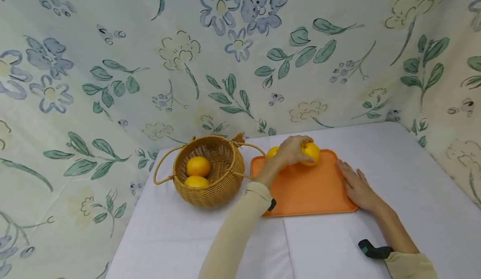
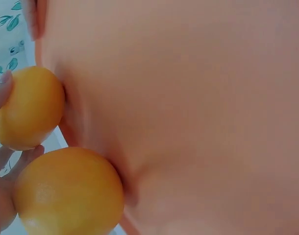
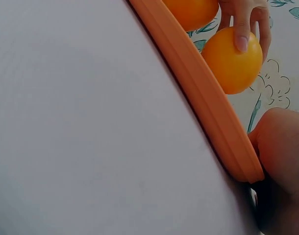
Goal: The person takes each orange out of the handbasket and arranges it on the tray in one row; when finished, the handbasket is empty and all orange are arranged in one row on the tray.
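My left hand [image 1: 292,150] reaches over the far part of the orange tray [image 1: 315,191] and grips an orange [image 1: 310,153] between thumb and fingers. Behind that hand, a second orange [image 1: 272,152] is partly hidden at the tray's far left. From the left wrist, the gripped orange [image 2: 33,107] appears beside the larger-looking one [image 2: 71,193]. My right hand [image 1: 357,184] rests along the tray's right edge with its fingers extended. In the right wrist view, the fingers of the left hand wrap over the gripped orange [image 3: 234,61].
Left of the tray stands a round wicker basket [image 1: 210,193] with looped handles, one overlapping the tray's left edge. Inside it lie two oranges [image 1: 198,166]. Both rest on a white-covered table [image 1: 169,237], with a floral cloth [image 1: 233,82] hanging behind.
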`<state>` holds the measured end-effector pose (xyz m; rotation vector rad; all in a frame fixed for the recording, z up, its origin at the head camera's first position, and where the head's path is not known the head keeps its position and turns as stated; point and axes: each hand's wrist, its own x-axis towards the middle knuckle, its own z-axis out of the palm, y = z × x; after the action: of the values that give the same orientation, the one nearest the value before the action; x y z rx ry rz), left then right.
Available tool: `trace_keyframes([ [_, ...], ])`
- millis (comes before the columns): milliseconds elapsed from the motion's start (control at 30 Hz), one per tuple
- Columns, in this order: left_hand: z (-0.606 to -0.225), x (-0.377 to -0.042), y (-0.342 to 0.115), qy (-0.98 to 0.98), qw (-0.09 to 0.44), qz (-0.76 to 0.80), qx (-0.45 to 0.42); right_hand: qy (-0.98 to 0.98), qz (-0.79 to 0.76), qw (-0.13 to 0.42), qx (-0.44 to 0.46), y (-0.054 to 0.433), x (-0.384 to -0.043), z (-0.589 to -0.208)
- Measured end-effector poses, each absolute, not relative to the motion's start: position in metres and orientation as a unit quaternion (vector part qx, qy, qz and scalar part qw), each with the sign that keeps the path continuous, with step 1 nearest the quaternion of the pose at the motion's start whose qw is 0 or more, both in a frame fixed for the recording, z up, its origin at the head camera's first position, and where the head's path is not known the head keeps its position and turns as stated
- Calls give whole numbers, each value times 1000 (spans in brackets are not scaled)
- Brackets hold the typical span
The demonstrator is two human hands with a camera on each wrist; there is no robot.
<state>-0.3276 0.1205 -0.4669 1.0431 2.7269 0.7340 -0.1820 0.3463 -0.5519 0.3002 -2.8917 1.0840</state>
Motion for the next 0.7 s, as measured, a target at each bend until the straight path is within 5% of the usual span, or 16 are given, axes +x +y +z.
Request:
trace_keyframes([
  [700, -466, -329, 119, 898, 95, 254, 346, -935, 344, 9, 83, 346, -182, -551],
])
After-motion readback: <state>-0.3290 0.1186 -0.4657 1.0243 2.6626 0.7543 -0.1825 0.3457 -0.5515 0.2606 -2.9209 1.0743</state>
